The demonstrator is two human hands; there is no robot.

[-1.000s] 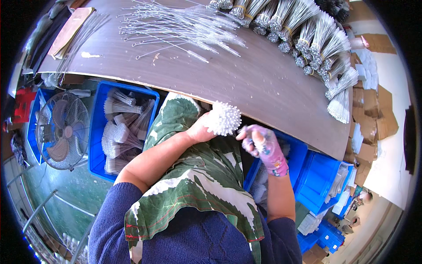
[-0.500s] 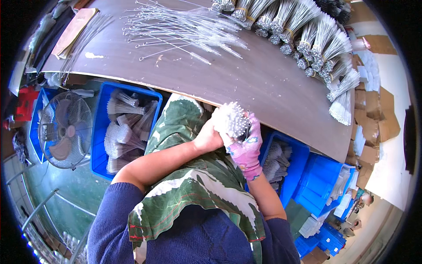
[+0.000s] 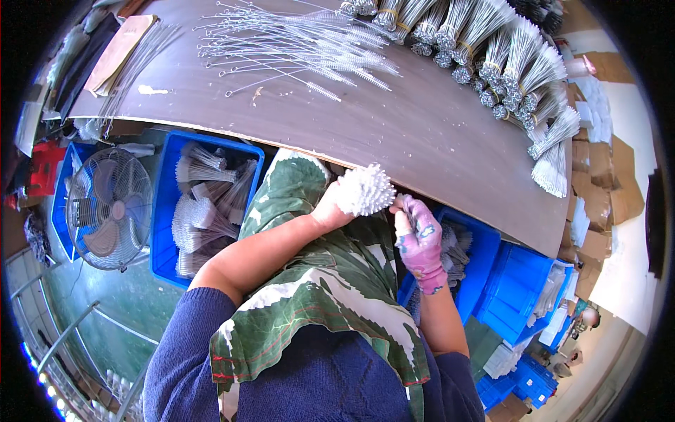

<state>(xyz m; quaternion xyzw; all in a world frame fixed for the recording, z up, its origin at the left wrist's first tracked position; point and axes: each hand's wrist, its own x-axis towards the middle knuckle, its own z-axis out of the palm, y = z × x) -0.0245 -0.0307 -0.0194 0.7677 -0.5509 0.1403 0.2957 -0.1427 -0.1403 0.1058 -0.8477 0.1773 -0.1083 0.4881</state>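
The bare left hand (image 3: 329, 205) grips a round bundle of white bristle-tipped wire brushes (image 3: 364, 190), fingers closed; the pink-gloved right hand (image 3: 418, 235) hovers beside it, fingers loosely curled and empty, below the brown table (image 3: 422, 119).

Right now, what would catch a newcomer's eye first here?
The white bristly bundle gripped in the left hand at the table edge, with the gloved right hand just beside it. Next, the loose wire brushes spread at the table's far side, and the blue bin of bundles at the left.

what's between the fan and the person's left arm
In the head view, a blue bin of bundled brushes sits between the fan and the left arm.
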